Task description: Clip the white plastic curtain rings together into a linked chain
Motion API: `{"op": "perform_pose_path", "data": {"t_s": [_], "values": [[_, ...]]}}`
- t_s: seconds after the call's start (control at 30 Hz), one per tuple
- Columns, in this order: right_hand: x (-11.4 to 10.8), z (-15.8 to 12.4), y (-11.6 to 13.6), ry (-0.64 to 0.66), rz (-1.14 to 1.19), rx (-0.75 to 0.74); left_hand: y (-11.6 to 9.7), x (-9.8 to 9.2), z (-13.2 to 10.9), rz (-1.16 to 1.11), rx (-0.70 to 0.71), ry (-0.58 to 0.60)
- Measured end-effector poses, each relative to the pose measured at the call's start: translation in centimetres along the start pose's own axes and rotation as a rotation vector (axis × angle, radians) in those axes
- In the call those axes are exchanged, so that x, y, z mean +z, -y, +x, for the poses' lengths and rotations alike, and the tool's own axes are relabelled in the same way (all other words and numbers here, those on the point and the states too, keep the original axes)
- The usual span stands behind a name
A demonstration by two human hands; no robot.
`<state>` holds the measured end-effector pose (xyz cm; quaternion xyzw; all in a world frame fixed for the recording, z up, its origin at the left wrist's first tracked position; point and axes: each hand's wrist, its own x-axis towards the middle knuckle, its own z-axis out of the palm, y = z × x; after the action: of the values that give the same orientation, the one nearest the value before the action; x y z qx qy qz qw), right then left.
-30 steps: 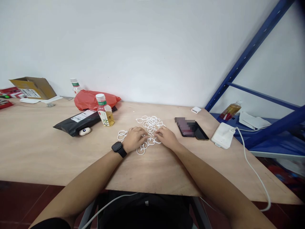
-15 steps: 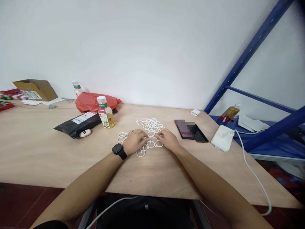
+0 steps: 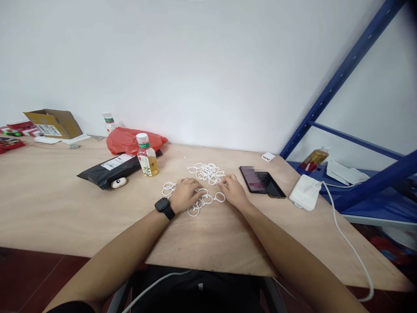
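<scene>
Several white plastic rings [image 3: 206, 171] lie heaped on the wooden table [image 3: 65, 204], with a few more scattered nearer me [image 3: 206, 200]. My left hand [image 3: 185, 194], a black watch on its wrist, rests on the near rings with fingers curled over them. My right hand [image 3: 233, 191] lies just right of the heap, its fingers bent and touching rings at the pile's near edge. What each hand grips under the fingers is hidden.
A small bottle of yellow drink [image 3: 147, 155], a black mailer bag [image 3: 107, 169] and a red bag [image 3: 130, 139] sit left. Two phones [image 3: 260, 180] and a white charger with cable [image 3: 304, 191] lie right. A blue shelf frame [image 3: 342, 78] stands at the right.
The view has shifted slightly. My right hand has drawn a little away from the left, and a few rings now lie spread between the hands.
</scene>
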<state>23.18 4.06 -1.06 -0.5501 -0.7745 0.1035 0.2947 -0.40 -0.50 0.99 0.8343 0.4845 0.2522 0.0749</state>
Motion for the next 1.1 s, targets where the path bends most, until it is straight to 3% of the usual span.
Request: {"op": "perform_pose_path", "data": {"t_s": [0.2, 0.33, 0.4, 0.5, 0.57, 0.7, 0.9, 1.1], "values": [[-0.4, 0.4, 0.1, -0.163, 0.135, 0.004, -0.1, -0.1, 0.0, -0.005, -0.007, -0.010], [-0.6, 0.2, 0.6, -0.262, 0.377, 0.067, 0.0, 0.1, 0.0, -0.012, 0.002, -0.033], [-0.7, -0.2, 1.4, -0.232, 0.549, 0.090, -0.1, 0.2, 0.0, -0.037, 0.006, -0.075], [-0.7, -1.2, 3.1, -0.085, 0.760, 0.072, -0.4, 0.1, 0.0, -0.127, 0.019, -0.198], [-0.7, -2.0, 4.4, -0.010, 0.829, 0.069, -0.8, 0.0, 0.0, -0.186, 0.040, -0.286], [-0.6, -3.1, 6.3, 0.012, 0.912, 0.056, -1.4, -0.3, -0.1, -0.227, 0.099, -0.382], [-0.6, -3.5, 6.4, 0.045, 0.895, 0.022, -1.2, -0.2, -0.1, -0.256, 0.134, -0.413], [-0.6, -3.3, 6.0, 0.039, 0.863, 0.017, -1.5, -0.6, -0.3, -0.267, 0.178, -0.341]]}}
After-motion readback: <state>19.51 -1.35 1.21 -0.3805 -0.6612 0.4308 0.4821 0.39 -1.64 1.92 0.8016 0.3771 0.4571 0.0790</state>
